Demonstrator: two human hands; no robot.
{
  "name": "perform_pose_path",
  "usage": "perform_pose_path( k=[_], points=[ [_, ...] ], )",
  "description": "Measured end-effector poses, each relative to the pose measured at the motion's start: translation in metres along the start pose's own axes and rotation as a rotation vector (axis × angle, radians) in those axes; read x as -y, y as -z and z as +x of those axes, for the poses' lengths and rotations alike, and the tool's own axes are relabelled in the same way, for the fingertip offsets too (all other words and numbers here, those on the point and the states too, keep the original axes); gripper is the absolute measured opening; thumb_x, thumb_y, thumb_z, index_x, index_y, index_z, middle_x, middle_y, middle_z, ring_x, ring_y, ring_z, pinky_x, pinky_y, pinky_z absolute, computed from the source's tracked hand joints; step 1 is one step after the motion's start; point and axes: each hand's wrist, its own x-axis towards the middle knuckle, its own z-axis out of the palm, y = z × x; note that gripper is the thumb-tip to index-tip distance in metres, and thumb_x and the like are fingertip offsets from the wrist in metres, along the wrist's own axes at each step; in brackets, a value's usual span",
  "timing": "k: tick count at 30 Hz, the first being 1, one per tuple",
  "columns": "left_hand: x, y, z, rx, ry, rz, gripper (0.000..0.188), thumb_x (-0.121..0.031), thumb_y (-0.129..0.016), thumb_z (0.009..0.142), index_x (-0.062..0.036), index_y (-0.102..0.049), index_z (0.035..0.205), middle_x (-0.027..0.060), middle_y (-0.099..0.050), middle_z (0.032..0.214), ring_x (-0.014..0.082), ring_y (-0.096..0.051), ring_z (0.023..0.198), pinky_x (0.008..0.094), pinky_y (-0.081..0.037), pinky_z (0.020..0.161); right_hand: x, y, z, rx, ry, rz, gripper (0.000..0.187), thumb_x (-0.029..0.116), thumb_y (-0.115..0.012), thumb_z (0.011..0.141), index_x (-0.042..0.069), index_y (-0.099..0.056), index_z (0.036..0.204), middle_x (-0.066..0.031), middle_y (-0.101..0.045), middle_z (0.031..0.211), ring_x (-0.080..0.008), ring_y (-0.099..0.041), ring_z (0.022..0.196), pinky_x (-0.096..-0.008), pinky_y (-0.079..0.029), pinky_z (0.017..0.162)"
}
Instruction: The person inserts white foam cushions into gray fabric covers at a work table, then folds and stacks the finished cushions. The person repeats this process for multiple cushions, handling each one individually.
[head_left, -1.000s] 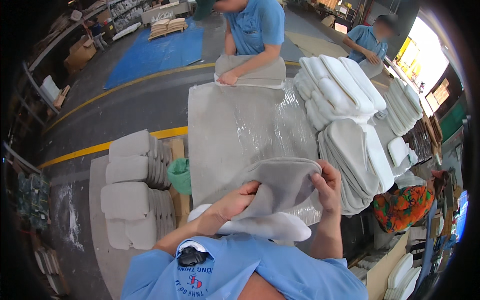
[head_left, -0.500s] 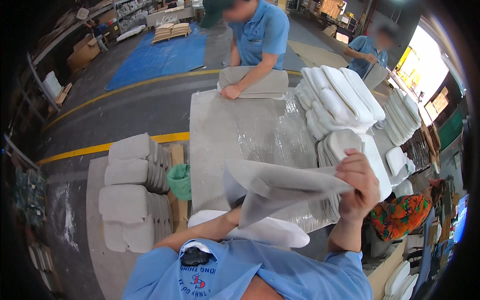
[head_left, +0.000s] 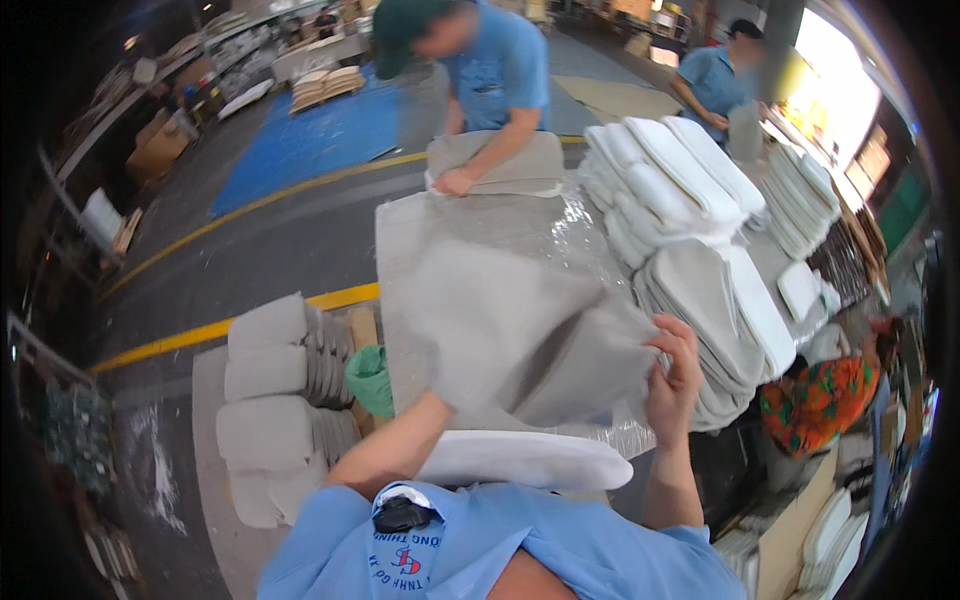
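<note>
A grey fabric cover (head_left: 480, 310), blurred by motion, is held up over the near part of the table. My right hand (head_left: 677, 375) pinches its right edge, where the cloth hangs in an open fold. My left forearm (head_left: 395, 445) runs up to the cover's left side; the cloth hides that hand, and whether it is inside or behind cannot be told. Right in front of my body lies a white cushion (head_left: 525, 462) along the table's near edge.
Plastic film covers the table (head_left: 405, 235). White cushions (head_left: 670, 175) and grey covered pieces (head_left: 690, 310) are stacked on the right. More grey cushions (head_left: 265, 435) stand at left beside a green bag (head_left: 370, 380). Across the table, a co-worker (head_left: 505, 70) presses on grey fabric (head_left: 500, 160).
The cover has swung up and left and spread wider. My right hand has come down and slightly left, still on its edge. The grey stack at right shows more fully.
</note>
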Motion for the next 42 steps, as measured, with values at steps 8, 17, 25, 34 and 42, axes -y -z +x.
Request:
perform_pose_path(
  k=[8,17,25,34,42],
  points=[
    [-0.055,-0.019,0.001,0.673,0.315,-0.583,0.068,-0.055,-0.046,0.108,-0.0064,-0.049,0.156,0.0177,-0.059,0.151,0.0330,-0.056,0.138,0.0478,-0.046,0.115,0.009,-0.016,0.013,0.028,-0.147,0.131,0.018,0.005,-0.082,0.086,-0.001,-0.069,0.098,-0.0080,-0.068,0.086,-0.0210,-0.064,0.074,-0.0320,-0.050,0.067],
    [-0.018,-0.034,-0.014,0.491,-0.012,-0.252,0.047,-0.038,-0.067,0.104,-0.0048,-0.064,0.137,0.0126,-0.067,0.138,0.0247,-0.059,0.132,0.0437,-0.043,0.114,0.011,-0.046,0.011,0.213,0.062,0.137,0.020,0.012,-0.081,0.093,-0.003,-0.070,0.101,-0.0098,-0.070,0.091,-0.0184,-0.067,0.078,-0.0299,-0.052,0.069],
    [-0.016,-0.050,-0.022,0.172,0.092,-0.152,0.017,-0.005,-0.064,0.100,-0.0039,-0.074,0.114,0.0059,-0.076,0.109,0.0173,-0.071,0.103,0.0318,-0.054,0.093,-0.002,-0.020,0.009,0.499,-0.174,0.340,0.037,0.034,-0.067,0.105,-0.002,-0.073,0.110,-0.0101,-0.073,0.102,-0.0168,-0.069,0.083,-0.0306,-0.054,0.071],
    [-0.005,-0.086,-0.038,-0.020,0.036,0.519,0.016,-0.004,-0.067,0.099,-0.0015,-0.076,0.113,0.0030,-0.076,0.106,0.0099,-0.069,0.094,0.0270,-0.054,0.082,-0.013,-0.052,0.003,0.852,-0.622,0.680,0.047,0.044,-0.055,0.111,0.001,-0.072,0.123,-0.0022,-0.072,0.101,-0.0108,-0.063,0.089,-0.0283,-0.052,0.079],
    [-0.018,-0.086,-0.049,-0.168,0.084,0.497,0.022,-0.010,-0.073,0.099,-0.0018,-0.073,0.119,0.0026,-0.076,0.109,0.0119,-0.070,0.096,0.0271,-0.054,0.080,-0.011,-0.068,-0.014,0.576,-0.563,0.455,0.030,0.029,-0.061,0.110,0.002,-0.069,0.100,-0.0009,-0.067,0.079,-0.0086,-0.057,0.075,-0.0297,-0.048,0.067]
  ],
)
